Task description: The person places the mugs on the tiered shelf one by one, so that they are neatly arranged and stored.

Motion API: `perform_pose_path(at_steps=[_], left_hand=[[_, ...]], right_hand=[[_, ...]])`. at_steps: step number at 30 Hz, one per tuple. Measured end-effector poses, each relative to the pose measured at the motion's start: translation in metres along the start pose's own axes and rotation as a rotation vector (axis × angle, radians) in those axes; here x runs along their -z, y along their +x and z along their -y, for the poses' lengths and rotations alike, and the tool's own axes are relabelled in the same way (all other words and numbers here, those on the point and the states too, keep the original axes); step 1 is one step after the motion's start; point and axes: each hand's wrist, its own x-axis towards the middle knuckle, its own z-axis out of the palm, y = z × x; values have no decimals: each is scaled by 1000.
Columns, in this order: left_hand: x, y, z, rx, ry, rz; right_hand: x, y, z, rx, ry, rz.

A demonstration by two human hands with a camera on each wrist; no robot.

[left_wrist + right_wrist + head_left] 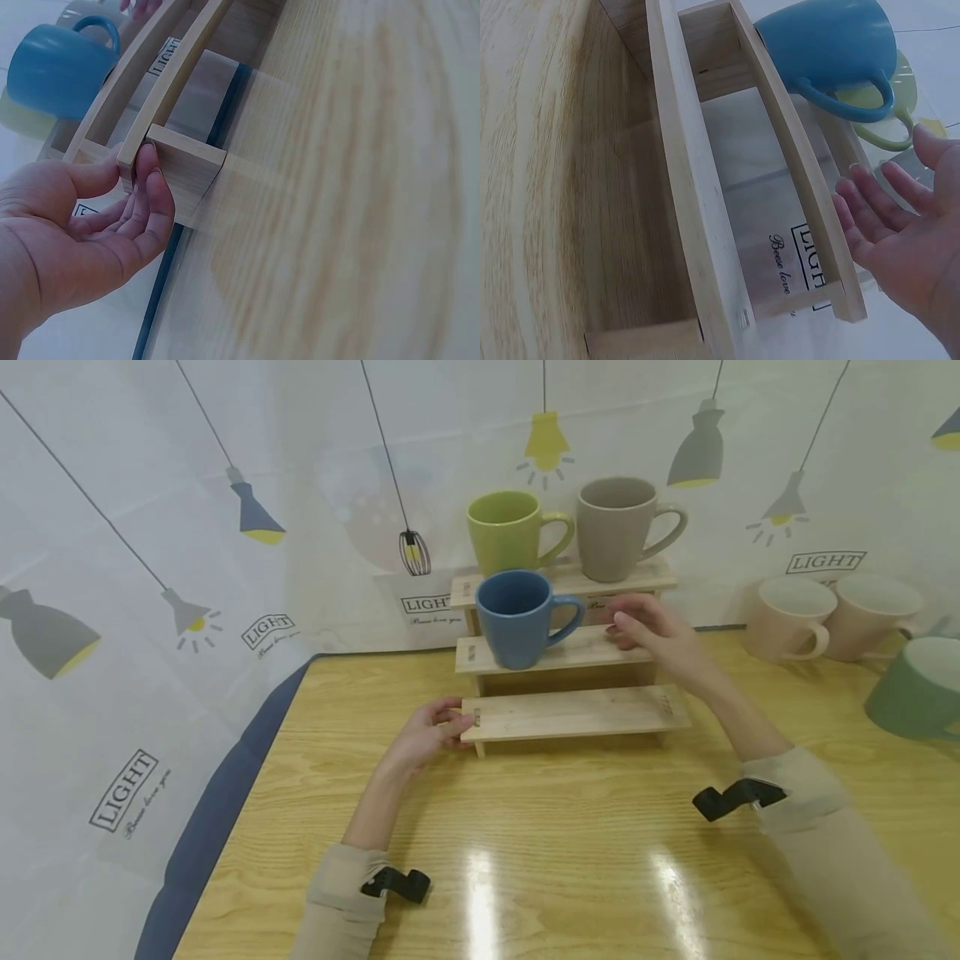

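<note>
A three-step wooden rack [577,714] stands on the table against the printed cloth. My left hand [431,731] pinches the left end of its lowest step between thumb and fingers, as the left wrist view shows. On the middle step sits a blue mug [516,622], its handle pointing right. My right hand [652,631] hovers by the right part of that step, fingers loosely bent around nothing; whether they touch the wood I cannot tell. The top step bears a green mug [504,535] and a grey mug [615,531], both upright with handles to the right.
To the right on the wooden table [570,843] stand two pink mugs, a nearer one [787,622] and one [862,618] partly behind it. A dark green mug [915,689] is at the right edge. The cloth [360,485] rises behind the rack.
</note>
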Motion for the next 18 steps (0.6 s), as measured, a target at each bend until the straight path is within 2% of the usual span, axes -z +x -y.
perform_pose_path(at_steps=[15,18], left_hand=[[1,1,0,-7,-12,7],[0,1,0,-5,-11,7]], right_hand=[[33,-24,-4,47,106,-58],[43,-32,-5,32,72,-84]])
